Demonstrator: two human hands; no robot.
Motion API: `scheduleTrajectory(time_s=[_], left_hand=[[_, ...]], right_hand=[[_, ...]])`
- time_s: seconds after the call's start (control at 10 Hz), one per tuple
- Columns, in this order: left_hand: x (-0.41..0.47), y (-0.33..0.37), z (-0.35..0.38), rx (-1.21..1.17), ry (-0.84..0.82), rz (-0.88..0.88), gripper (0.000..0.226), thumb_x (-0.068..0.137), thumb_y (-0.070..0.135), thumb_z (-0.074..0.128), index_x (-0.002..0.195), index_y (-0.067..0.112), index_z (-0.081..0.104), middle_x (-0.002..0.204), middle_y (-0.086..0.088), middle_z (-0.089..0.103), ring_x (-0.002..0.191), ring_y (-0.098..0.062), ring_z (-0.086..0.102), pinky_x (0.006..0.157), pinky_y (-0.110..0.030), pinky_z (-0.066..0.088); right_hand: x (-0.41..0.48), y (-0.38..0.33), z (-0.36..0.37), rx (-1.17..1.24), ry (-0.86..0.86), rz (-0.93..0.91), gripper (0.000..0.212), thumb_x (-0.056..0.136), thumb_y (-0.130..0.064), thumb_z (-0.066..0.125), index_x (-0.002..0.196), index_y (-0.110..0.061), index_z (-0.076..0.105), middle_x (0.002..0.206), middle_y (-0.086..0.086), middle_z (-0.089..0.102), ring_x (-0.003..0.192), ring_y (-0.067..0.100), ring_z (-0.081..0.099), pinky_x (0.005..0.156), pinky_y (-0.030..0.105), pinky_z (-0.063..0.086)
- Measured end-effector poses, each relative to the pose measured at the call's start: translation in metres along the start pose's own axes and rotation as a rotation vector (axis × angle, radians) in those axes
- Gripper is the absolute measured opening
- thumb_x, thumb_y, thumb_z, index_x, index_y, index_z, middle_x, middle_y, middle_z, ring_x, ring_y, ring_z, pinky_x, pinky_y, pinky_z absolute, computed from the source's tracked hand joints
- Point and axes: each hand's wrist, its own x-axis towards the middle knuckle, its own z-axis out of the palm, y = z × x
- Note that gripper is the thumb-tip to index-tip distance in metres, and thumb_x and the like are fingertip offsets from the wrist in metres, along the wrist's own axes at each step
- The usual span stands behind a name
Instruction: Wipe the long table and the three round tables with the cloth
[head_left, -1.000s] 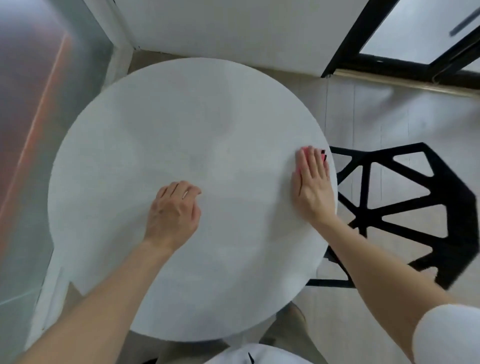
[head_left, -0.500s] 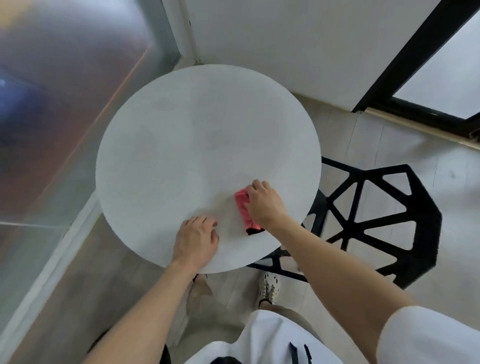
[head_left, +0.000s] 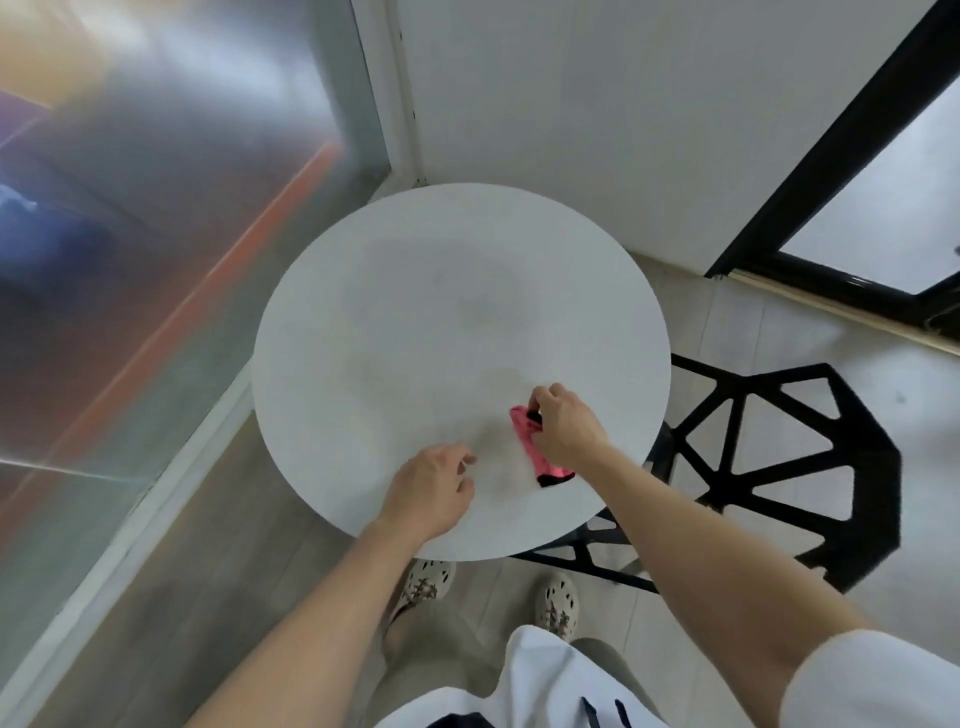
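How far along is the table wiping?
Done: unclear; the round table shows faint smudges mid-top. In hand: the right hand grips the cloth on its near side, left hand resting beside. Left: the long table and other round tables are out of view.

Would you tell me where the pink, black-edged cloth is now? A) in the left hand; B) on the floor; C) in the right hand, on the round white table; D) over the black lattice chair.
C: the right hand grips the pink, black-edged cloth on the round white table.
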Motion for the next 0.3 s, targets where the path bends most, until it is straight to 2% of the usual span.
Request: scheduleTrajectory(time_s=[0.1,0.2,0.3], left_hand=[[0.013,-0.003,-0.022,-0.001,0.011,0.103,0.052,0.098,0.018,0.064,0.148,0.027,0.055,0.138,0.003,0.063,0.124,-0.017,0.062,0.102,-0.041,0.055],[0.022,-0.005,-0.047,-0.034,0.021,0.224,0.077,0.093,0.012,0.071,0.160,0.037,0.040,0.142,0.003,0.056,0.125,-0.018,0.059,0.101,-0.042,0.056],[0.033,-0.008,-0.072,-0.156,0.005,0.396,0.068,0.093,0.016,0.080,0.150,0.041,0.053,0.130,0.012,0.063,0.113,-0.008,0.064,0.096,-0.040,0.059]], right_hand=[[-0.024,-0.019,-0.012,0.102,0.067,-0.030,0.033,0.101,-0.049,0.064,0.109,-0.017,0.064,0.107,0.001,0.060,0.091,0.024,0.061,0.074,0.035,0.051],[-0.052,-0.044,-0.023,0.215,0.085,-0.084,0.020,0.094,-0.044,0.061,0.102,-0.026,0.064,0.096,-0.010,0.063,0.078,0.015,0.062,0.068,0.034,0.053],[-0.069,-0.071,-0.030,0.300,0.212,-0.112,0.033,0.095,-0.007,0.059,0.114,-0.032,0.067,0.110,-0.013,0.069,0.093,0.014,0.070,0.081,0.039,0.061]])
